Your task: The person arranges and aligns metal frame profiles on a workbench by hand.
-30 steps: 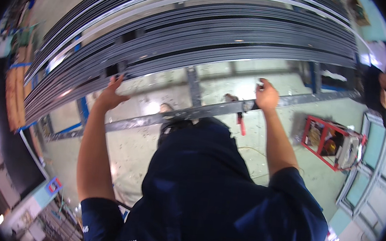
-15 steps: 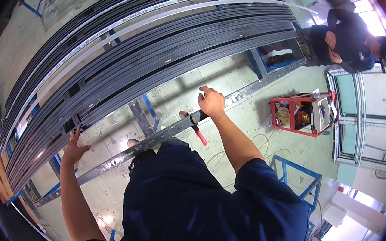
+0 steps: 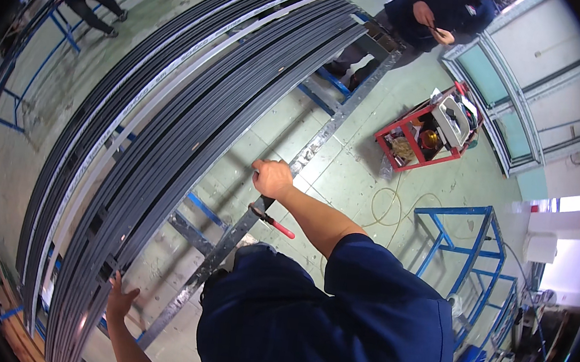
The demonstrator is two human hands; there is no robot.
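The largest thing here is the steel-framed desk [image 3: 191, 233], running from the near left to the far right. On it lie the long dark profiles, curved by the lens: a near band [image 3: 191, 122] and a far band [image 3: 90, 116], with a pale strip [image 3: 132, 120] between them. Done, judging by how they lie: the profiles rest lengthwise, side by side. Left undone, as it looks: dark gaps run between some bars of the near band, so they are not all closed up, and neither hand has a bar lifted off the desk.

A blue stand [image 3: 461, 250] and a red cart [image 3: 427, 135] are on the floor at the right, well apart from the profiles. A co-worker [image 3: 446, 7] stands beside the desk's far right end.

The right hand [image 3: 273, 178] is at the desk's near rail [image 3: 232, 235], its fingers curled; whether they clamp the rail, I cannot tell. The left hand [image 3: 121, 297], at the near left, has thumb and forefinger apart, the forefinger at the edge of the near band. Just beside the right hand, at the rail, is a red-handled tool [image 3: 275, 223]. Smallest is a dark patch [image 3: 108, 272] by the left forefinger; block or gap, I cannot tell.
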